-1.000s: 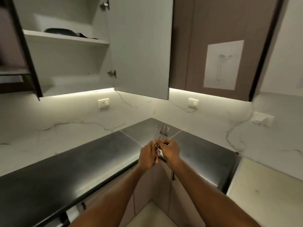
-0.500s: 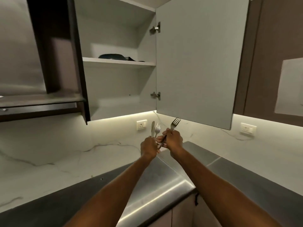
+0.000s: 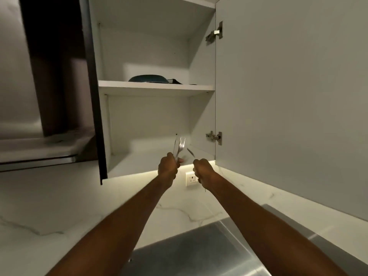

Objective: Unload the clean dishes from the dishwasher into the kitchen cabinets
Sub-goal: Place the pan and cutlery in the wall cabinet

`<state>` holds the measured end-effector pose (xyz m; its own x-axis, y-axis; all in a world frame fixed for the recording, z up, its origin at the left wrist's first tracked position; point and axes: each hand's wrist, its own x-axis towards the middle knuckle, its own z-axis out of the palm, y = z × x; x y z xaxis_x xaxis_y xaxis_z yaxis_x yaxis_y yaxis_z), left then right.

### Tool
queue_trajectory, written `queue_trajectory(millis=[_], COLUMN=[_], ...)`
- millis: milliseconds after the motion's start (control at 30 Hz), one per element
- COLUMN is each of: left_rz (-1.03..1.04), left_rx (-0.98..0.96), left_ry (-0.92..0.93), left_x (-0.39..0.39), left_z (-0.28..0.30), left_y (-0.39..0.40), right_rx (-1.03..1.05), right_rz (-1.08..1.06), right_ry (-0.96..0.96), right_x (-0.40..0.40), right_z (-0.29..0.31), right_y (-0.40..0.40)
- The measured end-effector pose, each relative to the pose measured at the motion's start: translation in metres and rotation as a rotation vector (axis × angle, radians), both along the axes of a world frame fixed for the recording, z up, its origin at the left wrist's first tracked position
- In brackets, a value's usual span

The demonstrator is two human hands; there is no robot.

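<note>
**Cutlery raised to the open wall cabinet**

The open wall cabinet [image 3: 151, 120] fills the upper middle of the view, its door [image 3: 288, 96] swung wide to the right on two metal hinges; a marble-patterned backsplash [image 3: 49, 206] runs below it, lit by a strip under the cabinet, and a steel counter [image 3: 189, 250] shows at the bottom edge; a wall socket [image 3: 190, 178] sits on the backsplash just beneath the cabinet's bottom edge.

On the upper shelf [image 3: 155, 87] a dark blue dish [image 3: 148, 78] rests near the middle, with something dark and flat beside it toward the right end, too little of it showing to name; the lower shelf [image 3: 139, 158] is where both arms reach.

The left hand [image 3: 167, 169] is curled round a bundle of cutlery [image 3: 179, 146], a fork and what looks like one or two more pieces, tips up in front of the lower shelf's front edge; the right hand [image 3: 203, 171] is closed round a single utensil [image 3: 190, 152], blurred, leaning left toward the bundle, just apart from it.

The step in hand appears to be putting away the cutlery; the next move likely calls for reaching over the front edge and laying the pieces flat on the lower shelf, one hand at a time, loosening the fingers only once the metal rests on the board so nothing slides off.
</note>
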<state>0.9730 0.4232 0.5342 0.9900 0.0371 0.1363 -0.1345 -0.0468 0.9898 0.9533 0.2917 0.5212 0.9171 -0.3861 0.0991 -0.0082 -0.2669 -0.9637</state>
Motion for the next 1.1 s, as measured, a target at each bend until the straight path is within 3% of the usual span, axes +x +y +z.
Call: queue_trajectory(millis=[100, 233, 500, 633, 767, 1100], left_rz=[0.058, 0.090, 0.143, 0.208, 0.281, 0.325], left_rx=[-0.045, -0.020, 0.091, 0.320, 0.583, 0.730], left_ry=[0.024, 0.045, 0.101, 0.117, 0.015, -0.148], left_x=[0.043, 0.090, 0.173, 0.215, 0.234, 0.253], left_z=[0.027, 0.039, 0.037, 0.025, 0.016, -0.002], left_y=[-0.008, -0.003, 0.013, 0.013, 0.014, 0.013], right_rx=[-0.036, -0.250, -0.606, -0.799, -0.869, -1.112], right_rz=[-0.016, -0.015, -0.048, -0.084, -0.141, -0.096], right_ry=[-0.029, -0.142, -0.062, -0.061, -0.048, -0.034], right_x=[0.043, 0.105, 0.188, 0.219, 0.238, 0.272], right_z=[0.025, 0.041, 0.037, 0.023, 0.023, 0.012], right_y=[-0.013, -0.029, -0.037, -0.048, -0.062, -0.061])
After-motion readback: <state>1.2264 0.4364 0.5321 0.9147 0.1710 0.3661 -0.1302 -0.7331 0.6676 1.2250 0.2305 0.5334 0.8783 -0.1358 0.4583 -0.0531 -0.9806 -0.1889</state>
